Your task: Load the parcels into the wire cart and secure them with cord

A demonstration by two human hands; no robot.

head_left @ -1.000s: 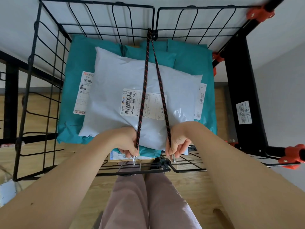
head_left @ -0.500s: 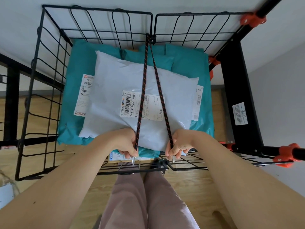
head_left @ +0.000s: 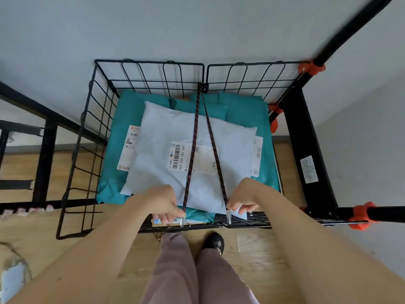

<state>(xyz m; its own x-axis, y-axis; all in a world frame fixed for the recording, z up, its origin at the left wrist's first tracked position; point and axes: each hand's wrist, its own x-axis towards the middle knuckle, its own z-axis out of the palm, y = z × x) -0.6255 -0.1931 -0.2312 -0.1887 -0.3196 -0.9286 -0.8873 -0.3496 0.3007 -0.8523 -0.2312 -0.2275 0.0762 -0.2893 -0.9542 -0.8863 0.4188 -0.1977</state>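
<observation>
Mid-frame, cord (head_left: 192, 150): we see two black, red-flecked strands crossing the white parcel (head_left: 166, 128).
Left hand (head_left: 163, 201): fingers clamp one strand end.
Right hand (head_left: 243, 197): pinches the other.

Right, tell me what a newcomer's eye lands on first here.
The dark cord stands out first: its two strands fan from the middle of the far wall of the wire cart toward the near edge. The left hand grips one end and the right hand grips the other. Under the cord lies a white parcel on top of teal parcels.
</observation>
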